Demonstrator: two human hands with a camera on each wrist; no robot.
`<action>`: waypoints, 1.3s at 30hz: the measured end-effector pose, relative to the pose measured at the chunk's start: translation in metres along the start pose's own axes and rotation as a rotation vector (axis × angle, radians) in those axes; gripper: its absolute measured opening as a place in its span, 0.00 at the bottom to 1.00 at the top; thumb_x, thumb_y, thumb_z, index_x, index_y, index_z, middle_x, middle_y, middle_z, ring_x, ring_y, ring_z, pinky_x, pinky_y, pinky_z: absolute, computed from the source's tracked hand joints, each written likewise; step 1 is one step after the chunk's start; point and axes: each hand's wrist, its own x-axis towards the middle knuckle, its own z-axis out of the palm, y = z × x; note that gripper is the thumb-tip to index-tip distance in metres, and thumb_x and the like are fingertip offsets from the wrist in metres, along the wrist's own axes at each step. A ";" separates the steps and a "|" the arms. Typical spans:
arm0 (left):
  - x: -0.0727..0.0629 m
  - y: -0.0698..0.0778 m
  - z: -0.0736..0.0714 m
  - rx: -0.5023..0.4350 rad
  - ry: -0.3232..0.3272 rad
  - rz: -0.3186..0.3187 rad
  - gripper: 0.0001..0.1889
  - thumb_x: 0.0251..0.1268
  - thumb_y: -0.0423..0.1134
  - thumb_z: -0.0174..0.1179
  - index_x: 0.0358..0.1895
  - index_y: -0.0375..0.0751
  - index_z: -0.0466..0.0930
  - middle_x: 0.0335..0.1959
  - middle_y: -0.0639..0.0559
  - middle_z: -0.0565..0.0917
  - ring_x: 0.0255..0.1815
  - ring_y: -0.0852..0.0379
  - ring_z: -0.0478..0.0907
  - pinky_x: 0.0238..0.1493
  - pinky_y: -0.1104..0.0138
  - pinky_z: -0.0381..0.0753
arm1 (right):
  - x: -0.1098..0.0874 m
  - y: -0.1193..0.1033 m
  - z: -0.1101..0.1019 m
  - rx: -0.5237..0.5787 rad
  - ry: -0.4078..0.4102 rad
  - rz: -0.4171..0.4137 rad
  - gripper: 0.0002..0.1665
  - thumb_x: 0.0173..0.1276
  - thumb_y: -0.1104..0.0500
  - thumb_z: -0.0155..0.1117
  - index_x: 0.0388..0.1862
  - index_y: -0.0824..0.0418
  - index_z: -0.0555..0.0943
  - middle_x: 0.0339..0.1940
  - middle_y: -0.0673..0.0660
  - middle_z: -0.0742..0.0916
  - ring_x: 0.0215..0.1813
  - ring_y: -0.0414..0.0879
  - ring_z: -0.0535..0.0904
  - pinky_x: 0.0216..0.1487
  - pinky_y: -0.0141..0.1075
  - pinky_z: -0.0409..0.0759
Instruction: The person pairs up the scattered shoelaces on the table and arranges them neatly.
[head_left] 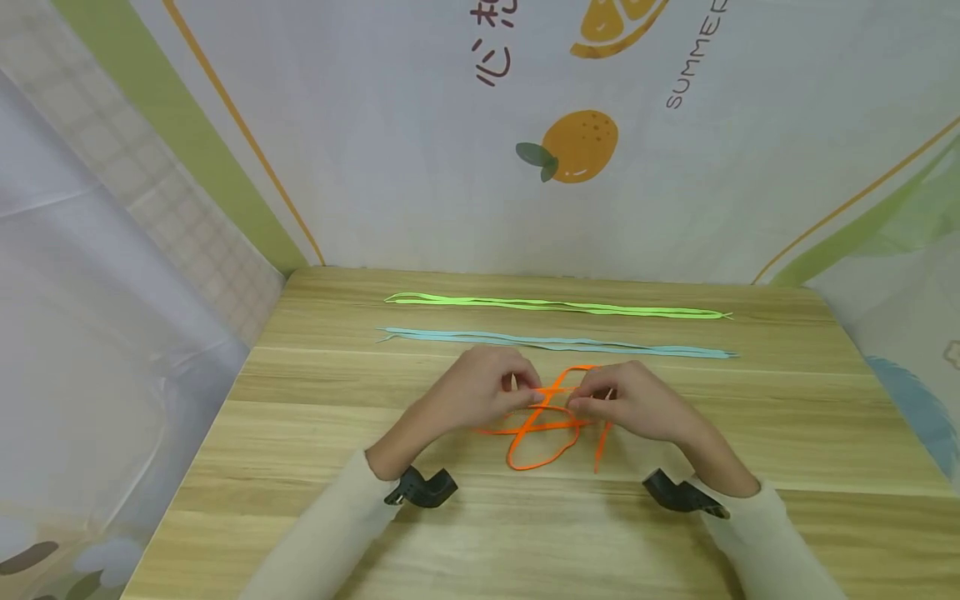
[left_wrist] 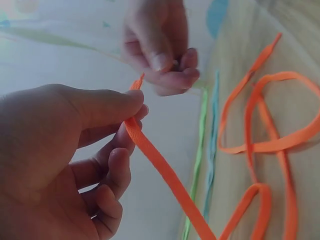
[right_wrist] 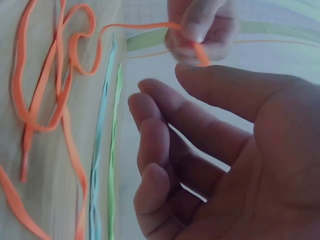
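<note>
An orange flat shoelace (head_left: 555,426) lies in loose loops on the wooden table, with one end lifted. My left hand (head_left: 487,387) pinches that end between thumb and index finger, just below the pointed tip, and the held stretch (left_wrist: 167,175) slants down to the loops. Facing it, my right hand (head_left: 633,400) hovers over the right side of the loops. In the right wrist view its thumb and loosely bent fingers (right_wrist: 155,140) stand apart with nothing between them. The lace's tip pokes out past the left thumb, close to the right hand.
Behind the hands, a light blue shoelace (head_left: 480,336) and a lime green shoelace (head_left: 630,312) lie folded lengthwise, side by side across the wooden table (head_left: 315,467). A printed white curtain (head_left: 420,167) hangs at the back edge. Black mounts (head_left: 423,487) sit on both wrists.
</note>
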 end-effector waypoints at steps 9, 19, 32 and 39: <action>-0.001 -0.002 -0.012 -0.010 0.041 0.002 0.03 0.73 0.38 0.76 0.39 0.46 0.92 0.28 0.64 0.83 0.28 0.67 0.77 0.34 0.68 0.79 | 0.011 0.011 0.017 -0.130 0.065 0.100 0.04 0.72 0.65 0.77 0.43 0.59 0.94 0.38 0.44 0.91 0.36 0.39 0.82 0.38 0.36 0.82; -0.003 -0.002 -0.016 -0.044 0.059 -0.025 0.03 0.73 0.39 0.75 0.38 0.49 0.91 0.28 0.65 0.84 0.29 0.65 0.77 0.32 0.68 0.78 | 0.019 0.021 0.044 -0.267 0.132 0.040 0.07 0.66 0.68 0.81 0.37 0.57 0.92 0.31 0.42 0.89 0.35 0.39 0.81 0.38 0.37 0.81; -0.018 -0.007 -0.052 -0.090 0.205 -0.095 0.03 0.73 0.42 0.74 0.39 0.49 0.93 0.29 0.63 0.85 0.33 0.57 0.80 0.34 0.62 0.76 | 0.001 0.016 -0.001 -0.224 0.133 0.114 0.09 0.66 0.66 0.69 0.33 0.50 0.86 0.26 0.40 0.83 0.31 0.38 0.78 0.34 0.36 0.77; -0.034 -0.009 -0.080 -0.083 0.278 -0.137 0.05 0.74 0.45 0.73 0.40 0.50 0.94 0.28 0.61 0.85 0.34 0.55 0.79 0.34 0.61 0.74 | -0.029 0.010 -0.048 -0.162 0.206 0.168 0.05 0.74 0.65 0.72 0.40 0.54 0.88 0.31 0.46 0.85 0.34 0.42 0.80 0.35 0.36 0.78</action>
